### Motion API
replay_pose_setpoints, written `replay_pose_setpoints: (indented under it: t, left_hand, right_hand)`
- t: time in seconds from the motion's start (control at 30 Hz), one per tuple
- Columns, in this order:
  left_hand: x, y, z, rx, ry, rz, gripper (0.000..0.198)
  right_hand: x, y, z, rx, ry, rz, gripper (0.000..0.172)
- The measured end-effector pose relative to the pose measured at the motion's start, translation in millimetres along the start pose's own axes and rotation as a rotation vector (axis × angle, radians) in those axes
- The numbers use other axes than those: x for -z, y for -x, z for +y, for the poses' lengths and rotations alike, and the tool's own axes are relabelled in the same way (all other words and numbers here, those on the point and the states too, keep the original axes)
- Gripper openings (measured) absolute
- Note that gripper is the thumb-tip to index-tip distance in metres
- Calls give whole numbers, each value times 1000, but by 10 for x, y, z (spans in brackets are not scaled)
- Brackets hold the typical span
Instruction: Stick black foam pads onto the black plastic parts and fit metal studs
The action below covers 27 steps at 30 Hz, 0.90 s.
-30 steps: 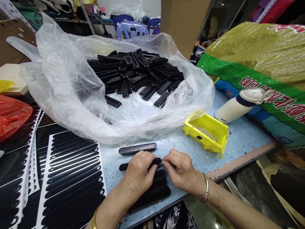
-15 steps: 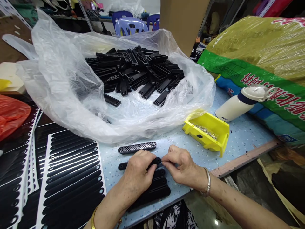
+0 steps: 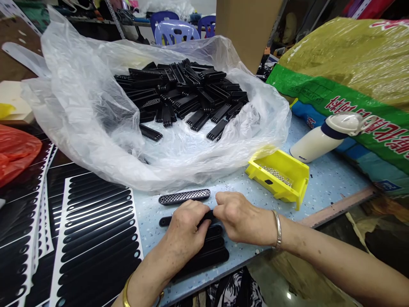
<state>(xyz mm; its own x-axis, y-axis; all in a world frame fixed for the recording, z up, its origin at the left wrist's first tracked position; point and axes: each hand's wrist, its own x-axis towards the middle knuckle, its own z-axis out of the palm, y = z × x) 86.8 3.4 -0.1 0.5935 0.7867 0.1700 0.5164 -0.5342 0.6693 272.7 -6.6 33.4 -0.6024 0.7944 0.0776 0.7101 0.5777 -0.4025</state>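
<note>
My left hand (image 3: 188,228) is closed on a narrow black plastic strip (image 3: 165,221) with rounded ends, lying on the speckled table. Curled at the strip's right end is my right hand (image 3: 236,216); its fingertips are pressed together there, and whatever they pinch is hidden. Just behind lies another black strip (image 3: 184,197) with a silvery lattice pattern face up. Several plain black strips (image 3: 207,256) lie side by side in front of the held one, partly covered by my left hand and wrist.
A clear plastic bag (image 3: 153,172) heaped with black strips (image 3: 188,96) fills the back. To the right are a yellow bin (image 3: 302,181) of small metal pieces, a white bottle (image 3: 316,143) and a big printed sack (image 3: 345,68). Sheets of black stickers (image 3: 99,238) lie left.
My right hand has moved slightly left and turned over the strip's right end, covering it. My left hand keeps its hold. The view has shifted slightly.
</note>
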Motion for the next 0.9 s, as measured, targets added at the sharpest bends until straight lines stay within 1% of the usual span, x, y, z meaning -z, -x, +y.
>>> replay_pose_setpoints:
  t: [0.07,0.13,0.27,0.43,0.57,0.67,0.8,0.9]
  left_hand:
    - [1,-5,0,-3,3,-5,14]
    - [-1,-7,-2,-3,4,-7,13]
    - [-8,-7,-10,-1,13,-10,13]
    - [-14,-7,-10,16,28,6,12]
    - [-19,-8,-7,17,20,21,12]
    - [-27,-3,-16,20,10,33,13]
    - [-38,0,-34,33,42,51,23]
    - [-38,-13,-29,55,53,32,23]
  right_hand:
    - [41,-67,32,0,-60,-69,20]
    - [60,-130,82,-31,-172,-117,22]
    - [50,-223,185,-111,-401,-183,21]
    - [18,-268,272,-183,-616,-272,18]
    - [-8,-253,301,-261,-776,-280,15]
    - [-31,-230,299,-327,-832,-259,12]
    - [-62,-200,284,-422,-922,-220,9]
    - [-91,-175,279,-477,-1024,-203,7]
